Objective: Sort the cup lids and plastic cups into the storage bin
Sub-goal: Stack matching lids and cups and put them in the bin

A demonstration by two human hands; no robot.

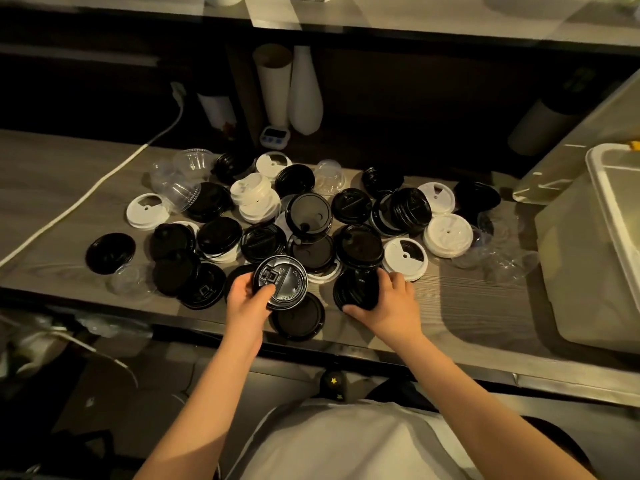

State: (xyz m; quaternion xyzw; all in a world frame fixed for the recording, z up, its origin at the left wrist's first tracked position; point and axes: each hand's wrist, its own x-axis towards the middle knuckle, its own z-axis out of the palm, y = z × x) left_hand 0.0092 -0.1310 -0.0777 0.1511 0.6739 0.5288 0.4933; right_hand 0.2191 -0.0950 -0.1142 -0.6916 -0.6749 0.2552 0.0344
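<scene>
Several black lids [308, 213], white lids [447, 235] and clear dome lids [194, 164] lie scattered in a heap on the wooden counter [460, 306]. My left hand [246, 299] holds one black lid [282, 282] tilted up near the counter's front edge, thumb on its top. My right hand [388, 303] grips a small stack of black lids [356, 289] resting on the counter. The translucent storage bin [588, 258] stands at the right end, its rim pale and its inside mostly out of view.
A white cable [86, 195] runs diagonally across the left of the counter. Behind the heap stand tall sleeves of paper cups [275, 84] and a small timer [274, 136]. A shelf overhangs at the back. Crumpled clear plastic [502, 261] lies beside the bin.
</scene>
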